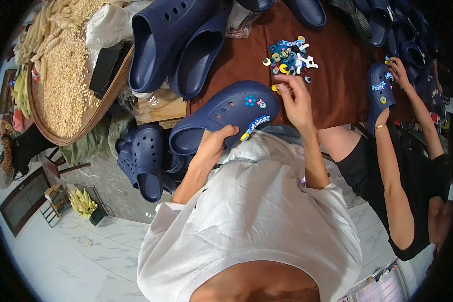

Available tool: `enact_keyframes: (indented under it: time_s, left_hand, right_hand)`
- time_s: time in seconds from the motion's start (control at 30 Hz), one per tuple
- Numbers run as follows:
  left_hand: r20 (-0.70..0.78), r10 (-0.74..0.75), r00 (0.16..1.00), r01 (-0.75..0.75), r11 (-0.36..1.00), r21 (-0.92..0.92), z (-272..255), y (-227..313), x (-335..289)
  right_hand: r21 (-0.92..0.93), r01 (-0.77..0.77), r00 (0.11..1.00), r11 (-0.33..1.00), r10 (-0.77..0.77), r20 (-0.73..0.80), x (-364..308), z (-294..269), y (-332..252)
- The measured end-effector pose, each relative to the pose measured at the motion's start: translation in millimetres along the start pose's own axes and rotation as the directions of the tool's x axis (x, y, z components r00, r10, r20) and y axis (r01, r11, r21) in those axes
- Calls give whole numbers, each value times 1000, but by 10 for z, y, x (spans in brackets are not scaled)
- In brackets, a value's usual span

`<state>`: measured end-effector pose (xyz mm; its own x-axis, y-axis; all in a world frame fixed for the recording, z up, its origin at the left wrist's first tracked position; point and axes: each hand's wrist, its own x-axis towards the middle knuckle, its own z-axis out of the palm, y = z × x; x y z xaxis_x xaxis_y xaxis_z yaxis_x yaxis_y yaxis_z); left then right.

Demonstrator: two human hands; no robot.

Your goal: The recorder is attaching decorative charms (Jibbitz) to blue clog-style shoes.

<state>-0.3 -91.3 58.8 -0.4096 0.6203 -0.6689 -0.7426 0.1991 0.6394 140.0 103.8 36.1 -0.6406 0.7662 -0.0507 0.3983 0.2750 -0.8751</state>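
A navy clog [206, 113] lies across my lap side of the table, its toe to the right. My left hand [217, 143] grips it, fingers inside the foot opening and thumb on the upper. On its toe sit a blue flower charm [250, 100], a small swirl charm [261, 103], a blue lettered banner charm [259, 121] and a yellow charm [244, 136]. Just beyond the toe my right hand [298, 100] pinches a small yellow shoe charm [275, 88] between thumb and fingers. A pile of mixed charms [287, 55] lies above that hand on the brown cloth [332, 90].
Large navy clogs [199, 58] stand at the far left of the cloth; more clogs [148, 156] hang lower left. A basket of corn kernels [68, 113] is further left. At right, a co-worker's hands [399, 74] work on another decorated clog [379, 90].
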Motion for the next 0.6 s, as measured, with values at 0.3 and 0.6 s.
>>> enact_keyframes:
  time_s: [0.3,0.6]
  left_hand:
    - [34,-92,995,92,996,4,40,55,21]
    - [-35,-76,996,75,997,-24,162,106,-3]
  right_hand:
    - [-416,138,987,899,-159,-15,44,-120,232]
    - [-444,222,974,868,-212,73,53,-159,223]
